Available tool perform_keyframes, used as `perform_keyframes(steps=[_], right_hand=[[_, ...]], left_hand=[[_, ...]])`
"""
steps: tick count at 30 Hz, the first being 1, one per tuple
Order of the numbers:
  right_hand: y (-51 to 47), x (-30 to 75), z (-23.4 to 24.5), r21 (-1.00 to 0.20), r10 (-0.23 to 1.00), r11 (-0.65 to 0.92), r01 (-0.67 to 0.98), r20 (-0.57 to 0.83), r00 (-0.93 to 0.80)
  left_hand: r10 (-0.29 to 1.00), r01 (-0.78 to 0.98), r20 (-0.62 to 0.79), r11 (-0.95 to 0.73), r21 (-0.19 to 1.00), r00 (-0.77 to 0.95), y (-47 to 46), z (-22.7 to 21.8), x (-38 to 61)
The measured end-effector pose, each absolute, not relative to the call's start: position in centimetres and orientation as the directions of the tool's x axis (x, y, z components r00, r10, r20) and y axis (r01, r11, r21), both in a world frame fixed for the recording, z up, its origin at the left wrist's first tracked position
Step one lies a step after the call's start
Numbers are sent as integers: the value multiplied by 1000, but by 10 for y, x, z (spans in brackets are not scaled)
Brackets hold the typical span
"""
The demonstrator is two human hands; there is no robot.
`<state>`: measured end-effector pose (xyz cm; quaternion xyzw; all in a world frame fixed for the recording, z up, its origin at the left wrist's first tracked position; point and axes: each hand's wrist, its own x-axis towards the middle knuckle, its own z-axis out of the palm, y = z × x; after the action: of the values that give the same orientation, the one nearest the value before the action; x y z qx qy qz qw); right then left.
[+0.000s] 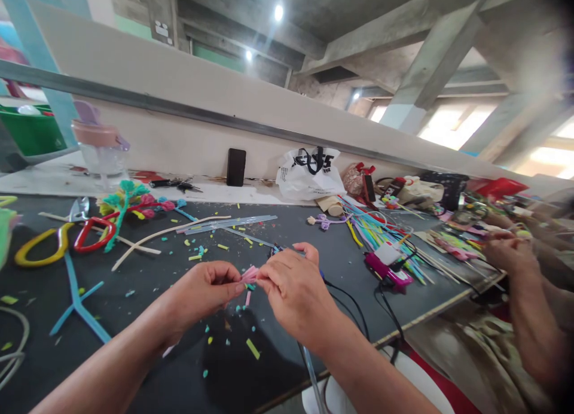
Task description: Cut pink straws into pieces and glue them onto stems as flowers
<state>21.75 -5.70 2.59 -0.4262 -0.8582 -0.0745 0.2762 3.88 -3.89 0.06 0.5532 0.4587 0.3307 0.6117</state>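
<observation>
My left hand [204, 291] and my right hand [291, 288] meet above the dark table [147, 366], each pinching a small pink straw piece [249, 275] between the fingertips. A short pink stub [247, 298] hangs just below it. Both hands are closed on the piece. Small cut bits of green, yellow and turquoise straw [252, 348] lie scattered under and around the hands.
Scissors with red and yellow handles [67, 237] and a straw flower [128, 201] lie at left. Long straws [215, 224], a bundle of coloured straws [381, 234], a pink device with a black cable [388, 273], a white bag [309, 174], a phone [235, 167]. Another person's hand [509, 252] works at right.
</observation>
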Motion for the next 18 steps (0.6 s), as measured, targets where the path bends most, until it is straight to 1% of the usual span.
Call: perform_keyframes(steps=[10,18], right_hand=[[-57,218,21,-32,703,611,791,481,-524],[-59,215,21,-47,709,616,786,468,-528]], left_hand=[[903,130,-191,152,980,385,-38,-2,40],[909,178,-127,59,982,396,-38,-5,40]])
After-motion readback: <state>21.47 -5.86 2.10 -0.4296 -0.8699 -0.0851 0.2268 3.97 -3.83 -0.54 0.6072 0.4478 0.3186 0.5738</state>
